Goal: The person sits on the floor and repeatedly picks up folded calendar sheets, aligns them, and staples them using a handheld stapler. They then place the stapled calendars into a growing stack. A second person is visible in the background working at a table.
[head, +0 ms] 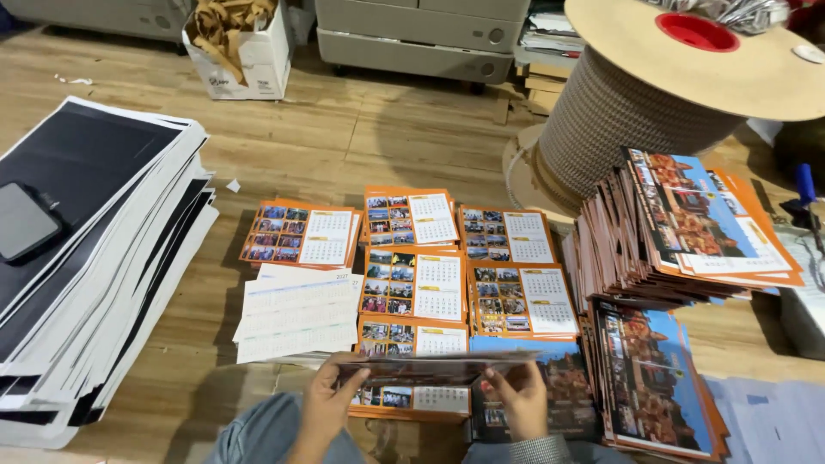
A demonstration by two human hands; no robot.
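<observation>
a phone (24, 222) lay on the black-and-white sheets (94, 258) at far left. near the middle, the left hand (325, 400) and right hand (520, 397) gripped a flat bundle of calendar pages (434, 368) by its ends, above orange calendar piles (412, 283). taller stacks (687, 223) stood right.

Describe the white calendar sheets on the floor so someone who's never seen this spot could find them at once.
Start at the tall slanted stack of black-and-white sheets on the left, then look right across the wooden floor. The white calendar sheets lie fanned just below the leftmost orange calendar page pile. They alone show only pale grids, no photos or orange border.
</observation>
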